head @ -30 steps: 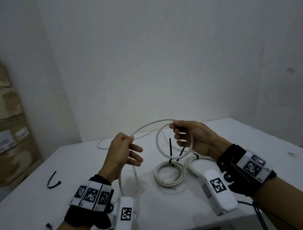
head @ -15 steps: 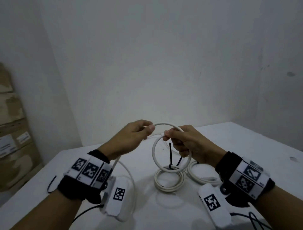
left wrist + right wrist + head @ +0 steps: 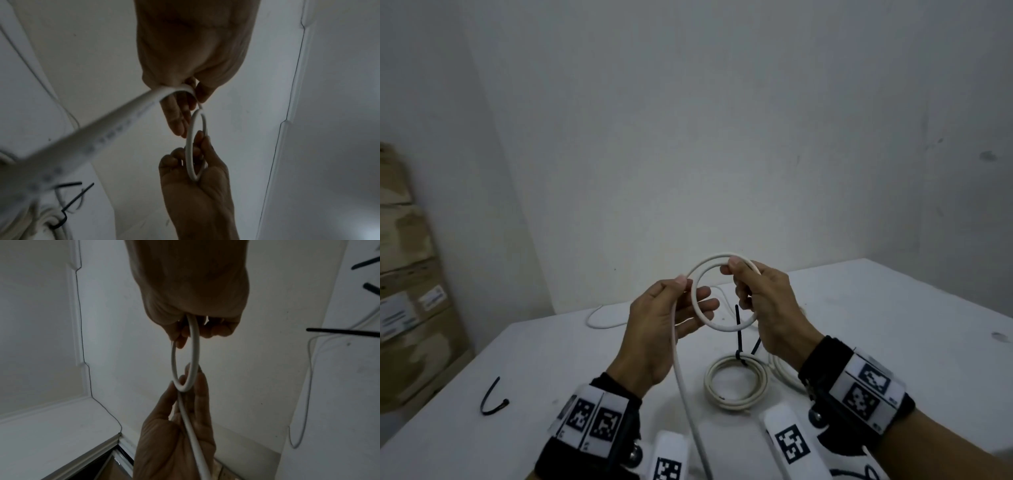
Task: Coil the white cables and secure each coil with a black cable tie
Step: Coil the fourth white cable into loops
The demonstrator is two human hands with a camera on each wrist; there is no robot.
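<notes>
I hold a small loop of white cable (image 3: 700, 308) upright above the table. My right hand (image 3: 743, 284) grips the loop's right side, thumb on top; the right wrist view shows the loop (image 3: 194, 344) running out of its fist. My left hand (image 3: 686, 291) pinches the same cable at the loop's left edge, other fingers extended behind it. The loose length (image 3: 683, 383) hangs from the left hand towards me. In the left wrist view the cable (image 3: 123, 110) crosses my left hand (image 3: 185, 91). A loose black cable tie (image 3: 491, 401) lies at the table's left.
A finished white coil (image 3: 736, 382) with a black tie (image 3: 739, 329) sticking up lies on the white table (image 3: 893, 342) under my hands. A second coil (image 3: 780, 370) is half hidden by my right wrist. The cable's far end (image 3: 602, 323) curls near the wall. Cardboard boxes (image 3: 407, 274) stand left.
My left hand carried the cable up to the top of the loop, then swung down to the loop's left side. The loop now shows a second turn and sits slightly higher.
</notes>
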